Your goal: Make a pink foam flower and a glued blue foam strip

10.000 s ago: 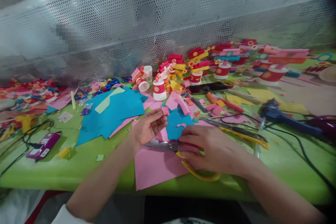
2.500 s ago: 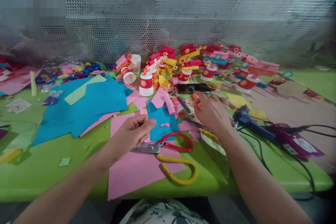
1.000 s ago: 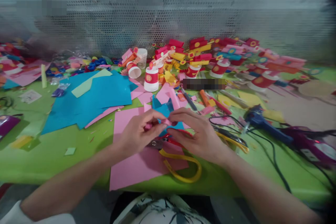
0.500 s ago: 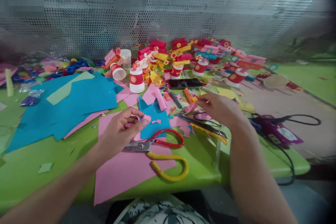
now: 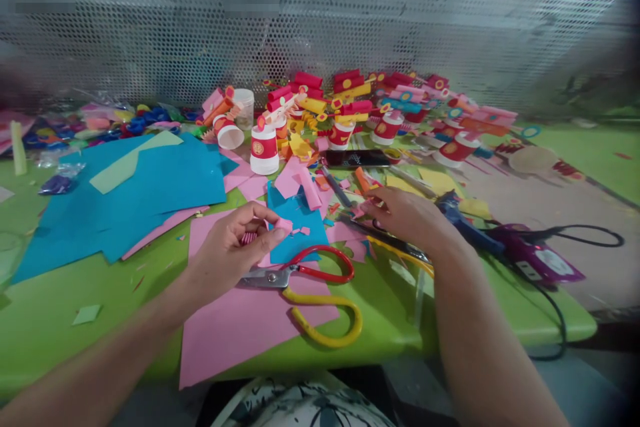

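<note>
My left hand [image 5: 233, 240] is closed, pinching a pink pleated paper strip [image 5: 284, 225] between thumb and fingertips; more pleats show under the curled fingers. Just below it lie scissors [image 5: 295, 277] with one red and one yellow handle, on a pink paper sheet [image 5: 235, 340]. My right hand [image 5: 405, 217] reaches over the paper scraps, its fingers curled and fingertips close together at some pink bits. What they grip, if anything, is hidden. Beneath that hand lies a long black tool with a yellow edge [image 5: 395, 243]. A small blue sheet [image 5: 300, 213] carries pink snippets between the hands.
Paper cups with red bands, such as a white cup [image 5: 264, 150], stand at the back with coloured paper rolls. A phone [image 5: 357, 158] lies before them. Blue sheets [image 5: 165, 180] cover the left; a blue glue gun [image 5: 467, 223] and a purple power strip [image 5: 540, 257] lie right.
My right hand has moved left and slightly down to the pink scraps, uncovering the blue glue gun. My left hand keeps its pinch on the pleated strip. The view has shifted slightly.
</note>
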Demonstrator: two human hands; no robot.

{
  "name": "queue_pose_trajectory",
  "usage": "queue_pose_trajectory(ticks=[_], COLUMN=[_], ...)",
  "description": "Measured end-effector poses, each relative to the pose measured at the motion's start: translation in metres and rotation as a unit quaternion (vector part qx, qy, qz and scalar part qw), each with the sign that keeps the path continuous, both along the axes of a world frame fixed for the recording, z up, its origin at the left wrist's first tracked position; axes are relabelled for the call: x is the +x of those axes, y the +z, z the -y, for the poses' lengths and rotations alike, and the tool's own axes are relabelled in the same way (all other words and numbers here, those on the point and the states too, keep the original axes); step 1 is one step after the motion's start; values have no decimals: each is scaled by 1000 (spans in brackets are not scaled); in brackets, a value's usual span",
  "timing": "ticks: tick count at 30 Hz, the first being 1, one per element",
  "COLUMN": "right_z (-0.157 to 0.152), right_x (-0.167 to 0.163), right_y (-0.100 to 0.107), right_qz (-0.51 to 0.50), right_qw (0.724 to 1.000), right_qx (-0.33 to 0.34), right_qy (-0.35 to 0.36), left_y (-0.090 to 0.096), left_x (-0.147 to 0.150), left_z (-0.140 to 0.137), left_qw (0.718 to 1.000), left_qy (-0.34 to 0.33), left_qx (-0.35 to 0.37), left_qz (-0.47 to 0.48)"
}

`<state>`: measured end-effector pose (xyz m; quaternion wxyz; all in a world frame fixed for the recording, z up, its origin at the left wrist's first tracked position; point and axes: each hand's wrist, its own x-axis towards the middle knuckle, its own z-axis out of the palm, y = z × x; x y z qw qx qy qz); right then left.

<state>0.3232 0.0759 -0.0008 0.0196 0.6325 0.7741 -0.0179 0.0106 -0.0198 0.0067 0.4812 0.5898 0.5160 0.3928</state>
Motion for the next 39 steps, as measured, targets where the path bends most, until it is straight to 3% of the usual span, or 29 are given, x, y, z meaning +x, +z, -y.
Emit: queue_pose_trajectory(ticks=[5,14,21,34,39], right_z=[1,-4,2,-2,1], right_x=[-2,-2,-3,-14,-13], right_y=[-2,1,-5,-7,-10], right_qz=[-4,-16,-3,-18,-45], right_qw=[1000,998,998,996,991], right_qx=[16,60,24,49,45], right_qy=[23,-7,59,79,119], left_y=[1,-1,1,4,6], left_x=[0,-1,-1,0,-1], left_z=[0,0,0,3,3], left_qw=[1000,1000,1000,1000,1000], left_qy=[-4,-6,-2,-6,-8], left_qx=[-1,19,10,7,-1], left_qz=[5,-15,-10,-5,-6])
